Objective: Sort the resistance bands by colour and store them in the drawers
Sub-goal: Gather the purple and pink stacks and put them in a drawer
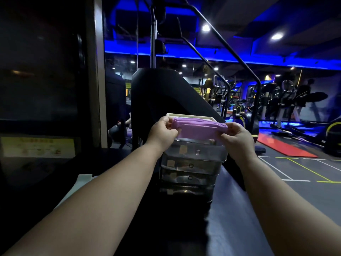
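A folded purple resistance band is stretched flat between both hands, just above the drawer unit. My left hand pinches its left end and my right hand pinches its right end. Below them stands a clear plastic drawer unit with several stacked drawers and a pale top rim. The topmost drawer sits slightly out under the band; whatever lies inside the drawers is too dark to make out.
The drawer unit rests on a dark counter. A black stair-climber machine rises right behind it. A dark panel with a yellow label is at left. White papers lie on the counter. Gym machines and a red mat are at right.
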`<act>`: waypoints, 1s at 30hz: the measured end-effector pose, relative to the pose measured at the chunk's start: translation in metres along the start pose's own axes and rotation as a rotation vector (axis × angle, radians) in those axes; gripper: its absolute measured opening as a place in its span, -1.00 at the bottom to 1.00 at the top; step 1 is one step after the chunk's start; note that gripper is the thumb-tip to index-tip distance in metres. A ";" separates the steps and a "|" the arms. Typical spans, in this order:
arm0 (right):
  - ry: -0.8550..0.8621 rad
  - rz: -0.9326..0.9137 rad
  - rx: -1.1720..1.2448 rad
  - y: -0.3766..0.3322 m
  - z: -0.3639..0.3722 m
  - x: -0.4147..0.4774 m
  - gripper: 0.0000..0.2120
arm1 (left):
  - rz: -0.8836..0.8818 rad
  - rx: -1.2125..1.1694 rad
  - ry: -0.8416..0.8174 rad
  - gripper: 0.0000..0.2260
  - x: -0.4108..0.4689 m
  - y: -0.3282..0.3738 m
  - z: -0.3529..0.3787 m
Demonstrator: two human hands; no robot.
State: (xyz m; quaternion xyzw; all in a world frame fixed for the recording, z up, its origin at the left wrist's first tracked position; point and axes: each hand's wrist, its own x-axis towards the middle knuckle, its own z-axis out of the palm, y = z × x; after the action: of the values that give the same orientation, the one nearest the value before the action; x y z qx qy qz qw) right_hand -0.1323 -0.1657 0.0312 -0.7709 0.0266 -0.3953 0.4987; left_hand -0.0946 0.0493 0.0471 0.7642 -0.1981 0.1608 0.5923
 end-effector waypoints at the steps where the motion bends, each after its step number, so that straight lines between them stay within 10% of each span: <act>1: 0.000 0.001 -0.029 0.001 0.002 0.001 -0.79 | -0.013 0.038 0.009 -0.79 0.002 -0.001 0.002; 11: -0.011 0.010 -0.362 0.009 0.014 0.001 -0.66 | -0.056 0.486 0.038 -0.50 0.010 -0.016 0.006; 17: -0.017 0.025 -0.545 0.007 0.017 0.000 -0.76 | -0.058 0.776 -0.037 -0.78 0.014 -0.001 0.008; 30: -0.097 0.050 -0.664 0.011 0.020 0.009 -0.72 | -0.062 0.620 -0.024 -0.52 0.032 -0.014 0.016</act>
State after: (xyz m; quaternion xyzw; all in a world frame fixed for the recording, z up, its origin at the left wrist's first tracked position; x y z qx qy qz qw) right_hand -0.1095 -0.1601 0.0242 -0.9084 0.1490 -0.3153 0.2306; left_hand -0.0599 0.0332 0.0472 0.9160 -0.1230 0.1865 0.3333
